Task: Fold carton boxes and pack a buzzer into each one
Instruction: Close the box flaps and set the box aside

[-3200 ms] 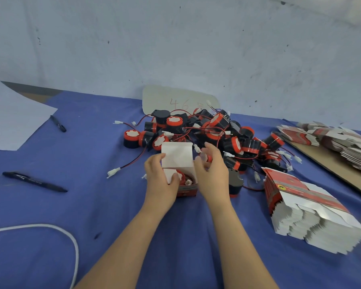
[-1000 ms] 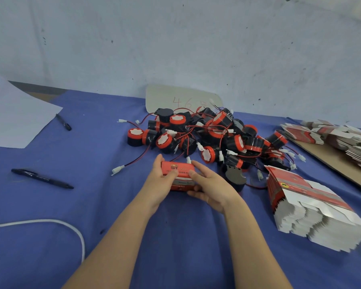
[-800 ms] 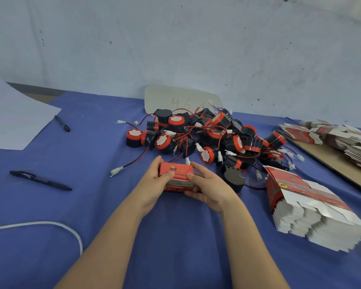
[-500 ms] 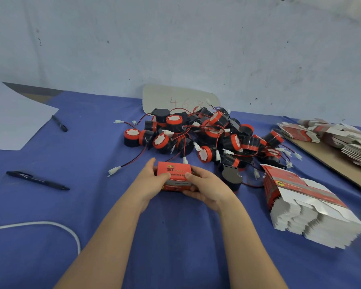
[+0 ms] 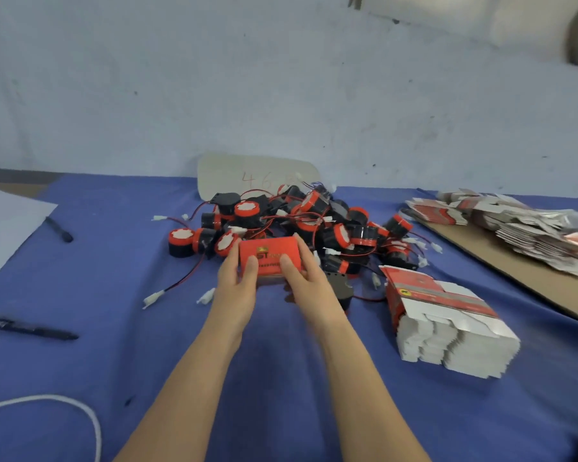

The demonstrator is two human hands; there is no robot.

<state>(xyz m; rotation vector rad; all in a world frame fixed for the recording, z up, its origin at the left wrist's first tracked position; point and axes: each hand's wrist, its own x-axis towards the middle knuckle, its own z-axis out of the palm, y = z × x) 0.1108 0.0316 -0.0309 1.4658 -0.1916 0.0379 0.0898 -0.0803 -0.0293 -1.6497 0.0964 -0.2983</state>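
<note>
Two hands, one closed red carton (image 5: 270, 258)

Location: front-centre on the blue cloth (image 5: 114, 345), at the near edge of the buzzer pile (image 5: 297, 221), printed face up. Flaps are shut, contents hidden. Resting on the cloth or lifted slightly: cannot tell.

Grip: the left hand (image 5: 235, 285) clamps the carton's left end, thumb (image 5: 251, 265) on the top face, fingers round the far side. The right hand (image 5: 309, 283) mirrors it on the right end. The thumbs are apart, with print showing between them.

The buzzer pile is black bodies with red caps and red/black leads with white connectors, tangled loose behind the carton. One black buzzer (image 5: 339, 288) lies just right of the right wrist.

Further right is a stack of flat cartons (image 5: 447, 315), white flaps towards the camera. Beyond it, loose flat cartons (image 5: 514, 225) are heaped on a brown board (image 5: 501, 261).

Left side: near pen (image 5: 30, 330), far pen (image 5: 59, 230), white sheet (image 5: 4, 228), white cable (image 5: 80, 415). A white card (image 5: 247, 176) marked "46" leans on the wall (image 5: 281, 95).
</note>
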